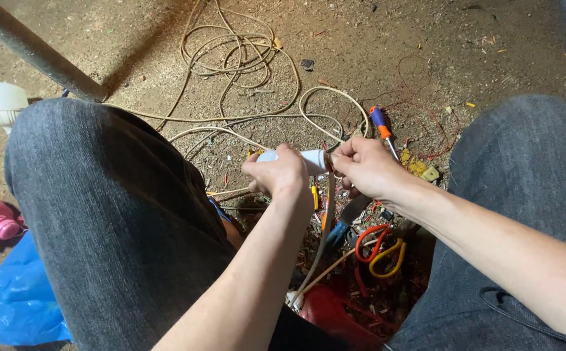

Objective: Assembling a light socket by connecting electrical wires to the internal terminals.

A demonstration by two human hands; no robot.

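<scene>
Between the knees, left hand (pixel 281 174) gripped the white tube (pixel 309 159) while right-hand fingers (pixel 342 158) pinched its wire end, mid-fitting I'd guess.

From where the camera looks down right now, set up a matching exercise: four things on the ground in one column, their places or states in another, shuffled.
Things:
1. screwdriver with blue and orange handle
2. scissors with orange and yellow loops
3. white tube-shaped part
4. pale cable coil

Places or states:
A. looped on the dirt beyond the hands
B. held between the left hand and right hand
C. lying below the right wrist, between the knees
D. lying on the dirt just above the right hand

Pairs: 1-D, 2-C, 3-B, 4-A
</scene>
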